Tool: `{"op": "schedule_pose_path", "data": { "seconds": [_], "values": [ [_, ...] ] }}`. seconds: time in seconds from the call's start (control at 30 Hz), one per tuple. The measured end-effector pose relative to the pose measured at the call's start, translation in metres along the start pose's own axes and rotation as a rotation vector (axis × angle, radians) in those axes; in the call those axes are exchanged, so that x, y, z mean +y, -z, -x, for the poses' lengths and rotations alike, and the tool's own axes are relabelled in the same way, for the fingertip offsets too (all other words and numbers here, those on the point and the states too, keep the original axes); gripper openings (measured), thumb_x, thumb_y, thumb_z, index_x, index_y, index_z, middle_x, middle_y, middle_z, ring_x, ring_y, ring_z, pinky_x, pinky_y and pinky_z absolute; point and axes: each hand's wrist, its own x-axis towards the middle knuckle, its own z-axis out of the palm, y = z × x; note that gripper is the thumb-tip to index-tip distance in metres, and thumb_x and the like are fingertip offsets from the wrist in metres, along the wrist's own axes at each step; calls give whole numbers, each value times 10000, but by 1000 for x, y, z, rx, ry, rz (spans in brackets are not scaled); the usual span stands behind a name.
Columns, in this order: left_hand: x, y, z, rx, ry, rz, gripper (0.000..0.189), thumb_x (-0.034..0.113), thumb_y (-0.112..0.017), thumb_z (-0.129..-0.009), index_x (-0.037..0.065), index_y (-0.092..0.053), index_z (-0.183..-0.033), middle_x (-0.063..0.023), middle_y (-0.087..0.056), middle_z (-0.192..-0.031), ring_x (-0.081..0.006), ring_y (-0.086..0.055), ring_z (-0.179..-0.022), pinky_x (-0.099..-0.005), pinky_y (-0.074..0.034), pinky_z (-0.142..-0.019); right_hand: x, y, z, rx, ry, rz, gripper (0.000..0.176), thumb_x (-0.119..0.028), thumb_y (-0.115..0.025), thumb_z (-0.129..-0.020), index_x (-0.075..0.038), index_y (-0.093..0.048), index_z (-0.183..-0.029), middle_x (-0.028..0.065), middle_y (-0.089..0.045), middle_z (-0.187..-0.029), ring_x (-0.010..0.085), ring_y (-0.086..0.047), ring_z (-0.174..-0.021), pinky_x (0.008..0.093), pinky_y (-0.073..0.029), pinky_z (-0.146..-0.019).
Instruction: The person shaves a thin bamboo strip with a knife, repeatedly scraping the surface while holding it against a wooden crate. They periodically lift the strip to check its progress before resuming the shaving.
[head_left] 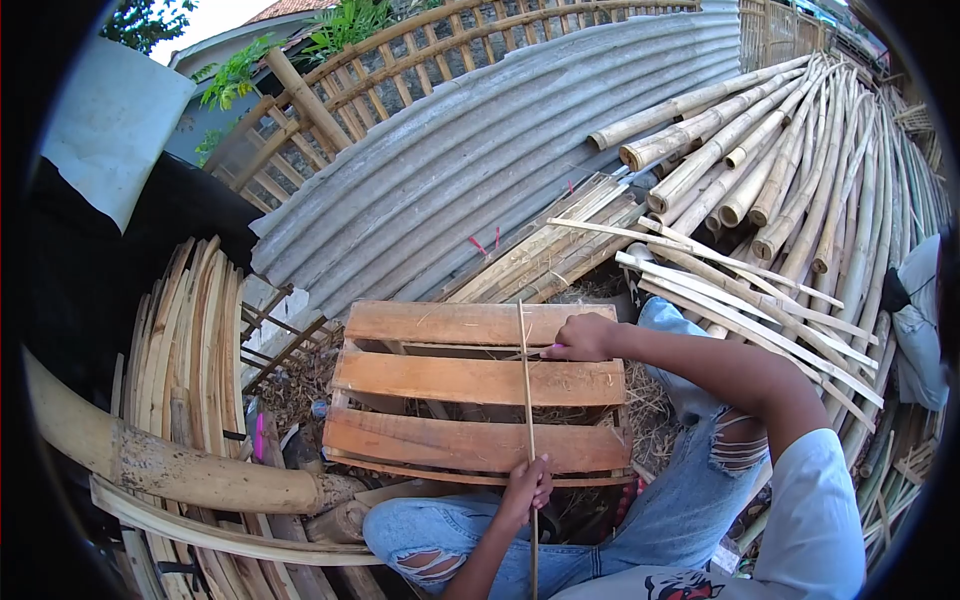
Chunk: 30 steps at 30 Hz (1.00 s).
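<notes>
Head view: slender, pale, nearly straight bamboo strip [529, 400].

On my feed, the thin, pale strip [529, 400] was long and nearly straight, running crosswise over the slats of the orange-brown wooden table [480, 378]. The small knife [553, 347], pinkish at its handle, pointed sideways at the strip's upper part.
</notes>
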Motion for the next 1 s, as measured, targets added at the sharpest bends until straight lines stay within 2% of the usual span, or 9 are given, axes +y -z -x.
{"op": "schedule_pose_path", "data": {
  "seconds": [0.03,0.27,0.4,0.47,0.57,0.73,0.8,0.93,1.0],
  "values": [
    [1,0,1,11,1,-10,333,323,-481,-947,122,-356,-713,35,-326,-484,-57,-315,-352,-205,-254,-343,-4,-7,2,-41,-4,-50,708,-582,-350,-902,44,-651,-766,262,-623,-763,428,-607,-761,483,-478,-739],
    [4,4,3,3,80,72,353,352,-450,-961,128,-369,-700,35,-313,-476,-58,-297,-347,-204,-236,-334,-20,-30,1,-108,36,-180,739,-595,-317,-909,56,-640,-774,274,-610,-741,429,-602,-762,492,-470,-743],
    [5,8,5,21,119,91,446,473,-383,-957,141,-371,-660,48,-282,-444,-51,-257,-321,-201,-217,-310,-23,-28,0,-102,77,-140,732,-591,-314,-911,44,-642,-750,268,-603,-707,421,-603,-743,492,-472,-728],
    [5,9,8,69,154,86,481,508,-364,-952,145,-365,-637,52,-267,-432,-48,-242,-312,-199,-204,-301,-24,-33,0,-137,197,-130,722,-588,-311,-913,29,-646,-744,260,-597,-685,414,-600,-727,487,-477,-716],
    [1,9,14,47,190,194,531,533,-377,-939,150,-329,-573,61,-244,-417,-38,-217,-300,-189,-173,-278,-30,-39,1,-133,196,-33,696,-569,-322,-917,-1,-620,-648,225,-585,-626,400,-590,-640,469,-481,-633],
    [-11,16,12,29,176,252,527,548,-418,-919,150,-312,-590,57,-237,-431,-43,-214,-312,-202,-152,-296,-5,-53,-22,-9,344,28,661,-556,-346,-915,-38,-600,-593,195,-550,-541,382,-568,-554,464,-449,-538],
    [-10,14,14,49,161,218,532,549,-429,-914,147,-310,-587,54,-246,-430,-42,-223,-315,-203,-153,-298,6,-39,-35,70,78,92,640,-544,-356,-916,-53,-602,-588,190,-553,-542,375,-568,-540,453,-450,-525],
    [-10,10,12,79,166,212,536,548,-438,-911,143,-310,-585,51,-253,-431,-42,-231,-318,-203,-156,-300,12,-23,-43,116,69,194,599,-530,-378,-912,-77,-614,-598,172,-564,-538,358,-580,-535,469,-456,-533],
    [-10,11,13,76,168,228,538,550,-444,-908,142,-312,-582,48,-261,-433,-41,-239,-320,-203,-161,-301,-8,-37,-29,6,137,171,586,-526,-383,-911,-76,-616,-618,172,-561,-535,358,-581,-536,471,-455,-531]
  ]
}}
